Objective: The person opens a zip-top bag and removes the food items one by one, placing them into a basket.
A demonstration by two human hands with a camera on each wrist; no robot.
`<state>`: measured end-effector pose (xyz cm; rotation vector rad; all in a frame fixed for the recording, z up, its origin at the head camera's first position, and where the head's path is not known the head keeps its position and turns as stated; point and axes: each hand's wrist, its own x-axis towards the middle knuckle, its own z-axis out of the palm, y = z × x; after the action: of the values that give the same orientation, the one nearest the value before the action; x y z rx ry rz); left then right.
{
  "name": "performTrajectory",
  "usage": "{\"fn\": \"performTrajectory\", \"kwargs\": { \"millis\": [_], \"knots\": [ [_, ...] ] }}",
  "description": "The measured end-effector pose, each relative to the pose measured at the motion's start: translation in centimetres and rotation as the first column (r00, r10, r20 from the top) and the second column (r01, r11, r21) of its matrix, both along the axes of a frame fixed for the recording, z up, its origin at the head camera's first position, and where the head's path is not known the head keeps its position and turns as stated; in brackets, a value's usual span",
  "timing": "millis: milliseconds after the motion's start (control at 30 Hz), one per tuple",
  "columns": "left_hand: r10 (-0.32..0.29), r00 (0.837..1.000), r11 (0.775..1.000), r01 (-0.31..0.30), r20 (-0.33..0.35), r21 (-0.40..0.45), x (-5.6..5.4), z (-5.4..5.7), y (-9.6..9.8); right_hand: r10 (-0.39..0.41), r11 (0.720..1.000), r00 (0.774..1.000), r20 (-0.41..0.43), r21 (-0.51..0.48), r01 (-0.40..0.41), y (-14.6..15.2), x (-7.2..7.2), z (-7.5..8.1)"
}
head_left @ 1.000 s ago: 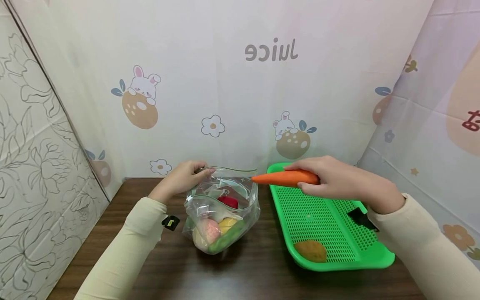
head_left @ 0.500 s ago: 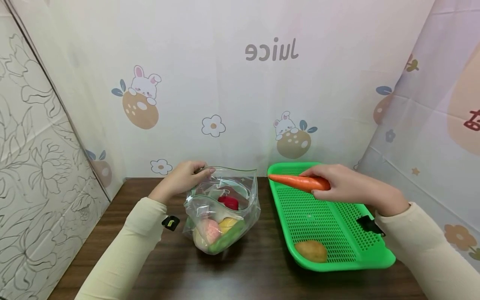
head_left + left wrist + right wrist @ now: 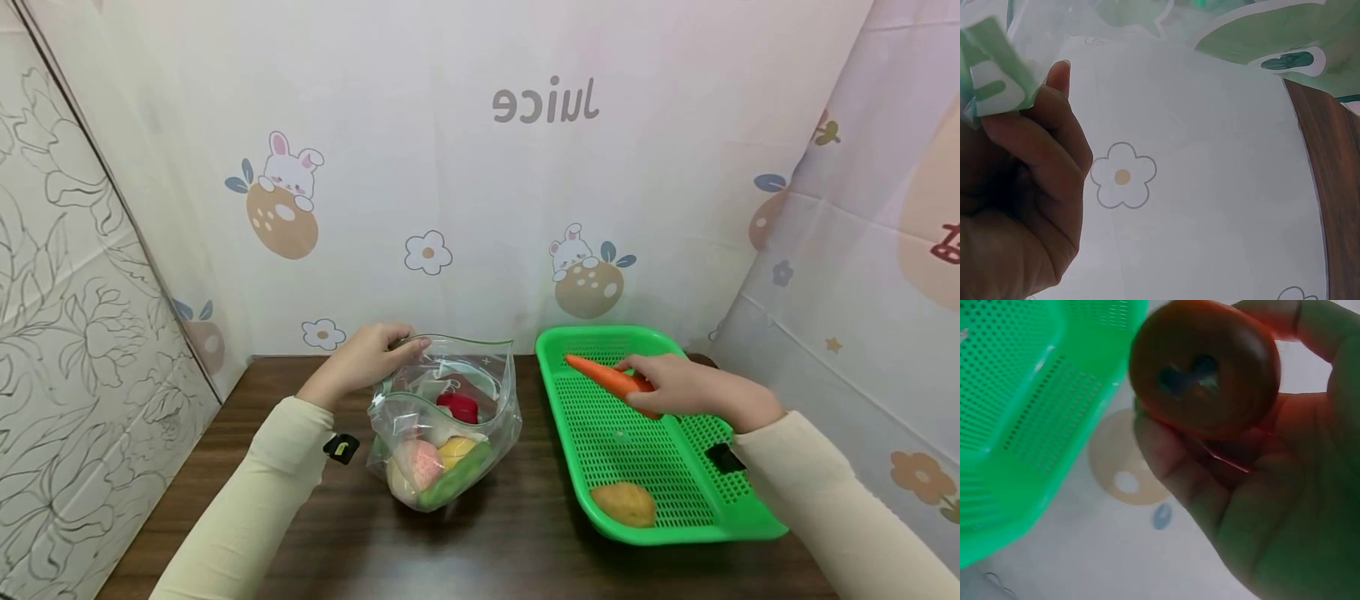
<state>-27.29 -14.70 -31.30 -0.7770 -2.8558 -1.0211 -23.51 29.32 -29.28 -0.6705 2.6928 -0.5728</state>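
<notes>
My left hand [image 3: 367, 360] pinches the top edge of a clear zip bag [image 3: 495, 429] at its left rear corner, and the bag's mouth gapes. Inside it lie a pink item [image 3: 420, 463], a yellow item [image 3: 456, 450], a green item [image 3: 453, 482] and a red one [image 3: 459, 407]. Over the green basket [image 3: 564, 450] my right hand [image 3: 693, 386] grips an orange carrot [image 3: 603, 377], its tip pointing left and away. The right wrist view shows the carrot's thick end [image 3: 1204, 369] between thumb and fingers. A brown potato-like item [image 3: 624, 504] sits in the basket's near left corner.
Bag and basket stand side by side on a dark wooden table [image 3: 480, 546]. A printed curtain [image 3: 480, 183] hangs close behind them, with more printed cloth [image 3: 847, 333] along the right and a flower-patterned panel [image 3: 75, 333] at the left.
My right hand has carried the carrot rightward from beside the bag's mouth, then lowered it over the basket, its tip now angled more away. The left hand and bag have stayed put.
</notes>
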Motion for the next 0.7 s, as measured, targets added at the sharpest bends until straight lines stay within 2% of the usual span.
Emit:
{"fn": "performTrajectory", "kwargs": {
  "millis": [167,367,567,700],
  "knots": [
    [-0.004,1.0,1.0,0.004,0.003,-0.001,0.0,0.1,0.0,-0.06,0.998,0.989,0.138,0.029,0.057,0.4,-0.7,-1.9],
    [-0.007,1.0,1.0,0.007,-0.001,0.001,0.0,0.1,0.1,-0.092,0.994,0.967,0.237,0.071,0.078,-0.2,-1.7,-4.5],
    [-0.015,1.0,1.0,0.015,0.006,0.007,0.0,0.1,0.0,-0.144,0.973,0.957,0.251,0.211,0.091,-1.8,-2.4,-6.5],
    [-0.015,1.0,1.0,0.015,0.0,0.005,0.0,0.1,0.0,-0.157,0.965,0.954,0.254,0.243,0.094,-2.9,-2.5,-7.5]
  ]
}}
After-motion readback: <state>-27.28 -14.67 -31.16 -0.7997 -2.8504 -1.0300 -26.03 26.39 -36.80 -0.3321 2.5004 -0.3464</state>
